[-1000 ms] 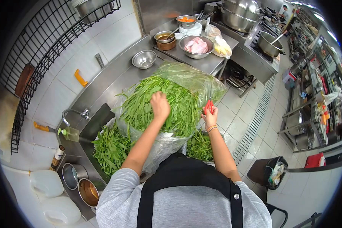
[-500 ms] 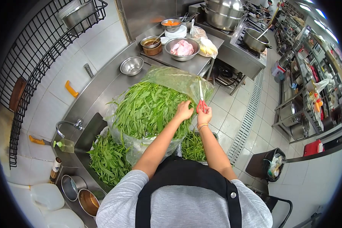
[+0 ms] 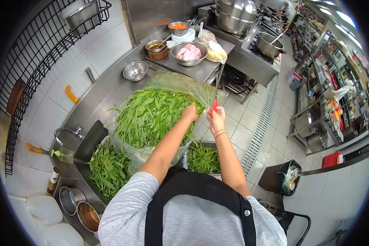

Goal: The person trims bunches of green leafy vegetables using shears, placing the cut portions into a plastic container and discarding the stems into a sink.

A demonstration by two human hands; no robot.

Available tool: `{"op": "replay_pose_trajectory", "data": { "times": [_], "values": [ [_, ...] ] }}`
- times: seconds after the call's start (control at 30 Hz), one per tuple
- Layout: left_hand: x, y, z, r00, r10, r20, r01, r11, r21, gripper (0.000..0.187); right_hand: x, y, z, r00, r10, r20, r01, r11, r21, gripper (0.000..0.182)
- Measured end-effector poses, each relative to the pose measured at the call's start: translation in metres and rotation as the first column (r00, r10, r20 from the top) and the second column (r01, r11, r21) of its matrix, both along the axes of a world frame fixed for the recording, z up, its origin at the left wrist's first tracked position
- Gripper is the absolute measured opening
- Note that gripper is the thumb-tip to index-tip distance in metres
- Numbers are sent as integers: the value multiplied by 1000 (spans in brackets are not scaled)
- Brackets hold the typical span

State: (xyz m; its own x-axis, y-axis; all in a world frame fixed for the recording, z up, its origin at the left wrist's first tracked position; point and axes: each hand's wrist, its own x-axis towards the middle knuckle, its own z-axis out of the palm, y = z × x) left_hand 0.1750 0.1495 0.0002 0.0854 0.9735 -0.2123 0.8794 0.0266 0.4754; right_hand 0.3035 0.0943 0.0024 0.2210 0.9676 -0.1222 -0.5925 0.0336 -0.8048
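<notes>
A large heap of leafy greens [image 3: 151, 117] lies in an opened clear plastic bag [image 3: 178, 84] on the steel counter. My left hand [image 3: 190, 112] is closed at the right edge of the heap; its fingertips are hidden among stems and plastic. Red-handled scissors [image 3: 214, 107] are in my right hand [image 3: 217, 119], blades pointing up and away, beside the gathered edge of the bag. More greens [image 3: 108, 168] fill the sink at the left, and others [image 3: 203, 158] sit in a container close to my body.
Behind the bag are a steel bowl with raw meat [image 3: 188, 53], an empty steel bowl [image 3: 135, 71] and a bagged yellow item [image 3: 216, 52]. A faucet [image 3: 78, 132] stands at the left. A bin [image 3: 281, 176] is on the floor at the right. Far back is another person [image 3: 285, 12].
The view has shifted slightly. The scissors have turned more upright, and my right hand is now closer to the bag's edge. My left hand has curled in more at the heap's edge.
</notes>
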Motion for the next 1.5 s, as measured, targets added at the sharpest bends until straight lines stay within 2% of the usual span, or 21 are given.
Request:
{"op": "replay_pose_trajectory", "data": {
  "times": [0.07,0.1,0.17,0.23,0.33,0.43,0.5,0.57,0.63,0.7,0.73,0.8,0.83,0.9,0.93,0.97,1.0,1.13,1.2,1.37,1.5],
  "values": [
    [-6,6,1,995,-44,-87,51,996,76,65,2,3,2,991,-112,74,111,994,23,24],
    [-13,4,27,983,-111,-146,125,988,91,63,5,7,0,992,-108,71,106,994,19,24],
    [-33,12,46,964,-191,-183,225,955,192,56,12,17,-3,901,-333,277,295,940,171,21],
    [-58,9,95,948,-194,-254,240,956,167,51,13,22,3,908,-337,247,309,940,147,24],
    [-113,18,114,915,-259,-311,325,927,185,64,4,27,8,880,-361,310,332,932,142,25],
    [-171,17,116,943,-213,-256,243,965,94,75,-4,42,-8,853,-491,177,433,855,284,26],
    [-213,17,82,961,-138,-238,170,978,120,80,-3,38,-17,854,-477,207,420,868,264,25],
    [-235,6,58,975,-59,-214,91,986,141,86,-5,28,-20,843,-342,416,350,935,60,21],
    [-243,-10,52,960,96,-262,-67,991,117,94,-12,17,-24,818,-335,467,346,936,65,22],
    [-242,-25,54,971,142,-194,-110,979,171,83,-16,1,-23,706,-386,594,323,922,215,25],
    [-240,-32,56,980,107,-166,-50,948,314,73,-25,-13,-13,711,-375,595,312,926,210,25],
    [-225,-48,68,993,28,-116,41,833,552,44,-50,-43,10,943,-149,298,90,975,202,28],
    [-219,-52,67,993,32,-116,37,836,548,44,-55,-52,5,944,-143,298,85,977,198,28],
    [-207,-58,64,992,-125,0,97,769,632,30,-59,-62,-4,890,335,309,-373,925,73,28],
    [-198,-63,61,987,-155,52,95,804,586,26,-57,-65,-7,890,335,309,-372,926,67,28],
    [-187,-70,58,978,-181,106,97,837,538,24,-52,-67,-9,768,514,383,-450,857,-250,29],
    [-173,-82,62,985,-116,126,42,877,479,23,-49,-69,-11,618,688,380,-451,707,-545,32],
    [-139,-102,21,987,-58,152,-12,905,424,22,-39,-99,-20,711,618,335,-437,762,-478,38],
    [-125,-108,2,990,-14,141,-51,893,447,24,-33,-115,-11,756,620,208,-487,746,-455,38],
    [-124,-113,-24,984,3,180,-91,871,482,21,-24,-142,-13,693,695,191,-525,668,-528,36],
    [-132,-127,-5,915,54,400,-226,890,396,19,-22,-149,-14,661,739,130,-603,626,-494,31]
  ]
}}
